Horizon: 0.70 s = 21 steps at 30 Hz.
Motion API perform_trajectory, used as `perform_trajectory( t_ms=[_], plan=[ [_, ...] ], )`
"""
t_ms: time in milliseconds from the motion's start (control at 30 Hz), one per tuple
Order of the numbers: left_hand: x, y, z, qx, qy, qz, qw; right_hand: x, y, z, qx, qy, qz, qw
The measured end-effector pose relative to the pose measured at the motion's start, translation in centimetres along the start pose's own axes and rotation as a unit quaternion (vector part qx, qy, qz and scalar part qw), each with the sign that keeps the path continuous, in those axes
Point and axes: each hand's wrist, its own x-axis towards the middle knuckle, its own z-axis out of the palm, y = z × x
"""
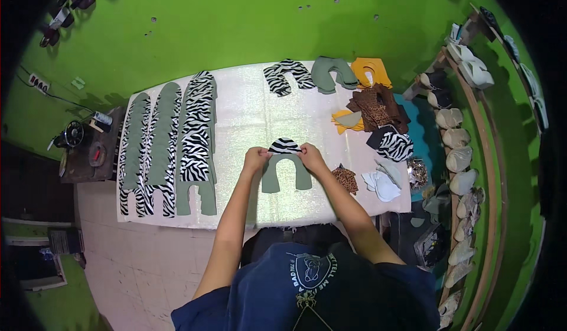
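A small zebra-print, half-round cut piece [284,146] is stretched between my two hands, its curved edge pointing away from me. My left hand [254,158] pinches its left corner, and my right hand [311,155] pinches the right one. Directly below it, a green U-shaped cut piece [270,180] lies flat on the table with its opening toward me. The zebra piece covers the top of the curve; whether the two are attached, I cannot tell. Closest to my right hand is a small pile of leopard-print pieces [346,179].
Overlapping rows of green and zebra U-pieces [198,115] fill the left of the pale table [242,103]. Zebra [273,78], green [323,75] and yellow [381,71] stacks lie at the back. Brown leopard pieces [378,109] and white pieces [385,187] lie right. A wooden rack [487,224] holds shoe forms.
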Motion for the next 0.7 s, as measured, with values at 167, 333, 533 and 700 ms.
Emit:
perform_trajectory(
  t_ms=[167, 333, 533, 700],
  plan=[
    [-0.5, -1.3, -2.9, -0.047, -0.095, 0.038, 0.994, 0.2, -0.9, -1.0, 0.054, -0.087, -0.009, 0.995],
    [-0.6, -0.3, -6.3, -0.073, -0.087, 0.073, 0.991, 1.2, -3.6, -0.6, 0.09, -0.123, -0.018, 0.988],
    [2.6, -0.4, -10.9, -0.077, -0.072, 0.087, 0.991, 5.4, -6.7, 2.0, 0.124, -0.116, -0.051, 0.984],
    [7.1, -0.7, -14.5, -0.04, -0.028, 0.105, 0.993, 10.1, -9.6, 4.0, 0.099, -0.094, -0.075, 0.988]
  ],
)
